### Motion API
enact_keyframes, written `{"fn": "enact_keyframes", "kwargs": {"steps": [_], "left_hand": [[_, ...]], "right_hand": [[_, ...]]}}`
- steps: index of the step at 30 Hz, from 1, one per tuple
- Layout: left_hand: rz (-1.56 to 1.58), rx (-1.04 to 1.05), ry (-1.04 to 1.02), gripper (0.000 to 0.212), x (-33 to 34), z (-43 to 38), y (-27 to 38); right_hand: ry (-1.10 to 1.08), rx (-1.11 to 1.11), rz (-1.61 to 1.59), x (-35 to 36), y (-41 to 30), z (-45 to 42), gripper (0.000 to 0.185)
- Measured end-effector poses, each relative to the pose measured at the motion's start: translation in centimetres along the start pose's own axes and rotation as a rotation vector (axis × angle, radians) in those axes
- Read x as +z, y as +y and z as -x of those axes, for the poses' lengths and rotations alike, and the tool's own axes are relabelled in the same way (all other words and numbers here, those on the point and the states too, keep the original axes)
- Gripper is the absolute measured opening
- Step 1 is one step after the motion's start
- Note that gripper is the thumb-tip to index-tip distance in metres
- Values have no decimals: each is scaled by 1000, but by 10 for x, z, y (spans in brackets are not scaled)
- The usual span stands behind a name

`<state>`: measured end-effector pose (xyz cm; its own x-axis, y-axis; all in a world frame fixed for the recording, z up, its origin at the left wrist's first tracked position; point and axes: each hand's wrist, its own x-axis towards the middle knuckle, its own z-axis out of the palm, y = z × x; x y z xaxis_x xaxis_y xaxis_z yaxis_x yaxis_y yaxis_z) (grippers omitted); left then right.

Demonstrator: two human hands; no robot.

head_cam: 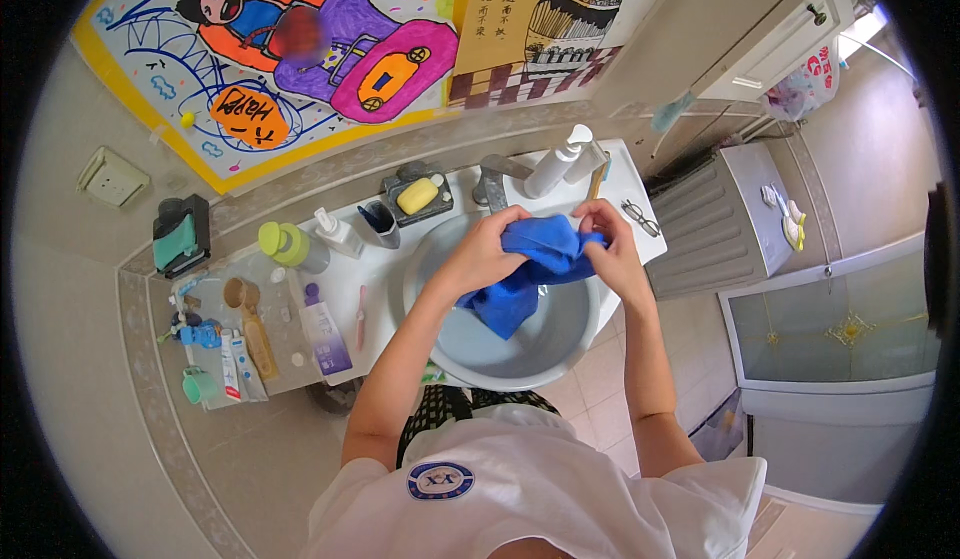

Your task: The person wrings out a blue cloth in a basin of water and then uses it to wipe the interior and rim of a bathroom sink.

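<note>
A crumpled blue cloth [510,300] hangs between my two hands over a pale grey-blue wash basin [480,356]. My left hand [487,248] grips the cloth's upper left side, with the fingers partly hidden behind it. My right hand [609,248] pinches a bunched part at the cloth's right end. One corner of the cloth droops down inside the basin. Just behind the basin stands a metal faucet [491,188]. The basin sits on a white washstand counter [386,304] and overhangs its front edge.
Behind the basin are a yellow soap bar [418,196], a dark cup [380,225] and white pump bottles [553,165]. Eyeglasses [640,218] lie at the right. A purple-white tube [326,334], pink toothbrush [361,317] and wooden hairbrush [259,334] lie left. A radiator [697,221] stands beyond the counter.
</note>
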<state>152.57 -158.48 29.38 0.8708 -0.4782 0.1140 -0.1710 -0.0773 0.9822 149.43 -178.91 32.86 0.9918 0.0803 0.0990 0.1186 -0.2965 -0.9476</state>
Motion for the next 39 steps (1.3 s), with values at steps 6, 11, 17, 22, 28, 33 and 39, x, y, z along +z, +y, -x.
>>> {"fn": "enact_keyframes", "kwargs": {"steps": [6, 11, 17, 22, 28, 33, 39], "left_hand": [[15, 130, -7, 44, 0, -11, 17], [194, 140, 114, 56, 8, -17, -9], [178, -48, -132, 42, 21, -3, -101], [70, -422, -345, 66, 34, 16, -107], [149, -631, -483, 87, 43, 30, -157], [65, -685, -151, 88, 43, 44, -166], [-234, -383, -385, 67, 22, 59, -142]], "right_hand": [[-246, 98, 94, 17, -4, -1, 26], [-201, 245, -27, 19, -4, -2, 20], [-68, 198, -412, 25, -27, 1, 16], [148, 168, -489, 4, -38, 10, 16], [415, 162, -617, -25, -9, 14, 26], [308, 264, -278, -45, 69, 42, 37], [-223, 288, 43, 12, 143, 95, 38]]}}
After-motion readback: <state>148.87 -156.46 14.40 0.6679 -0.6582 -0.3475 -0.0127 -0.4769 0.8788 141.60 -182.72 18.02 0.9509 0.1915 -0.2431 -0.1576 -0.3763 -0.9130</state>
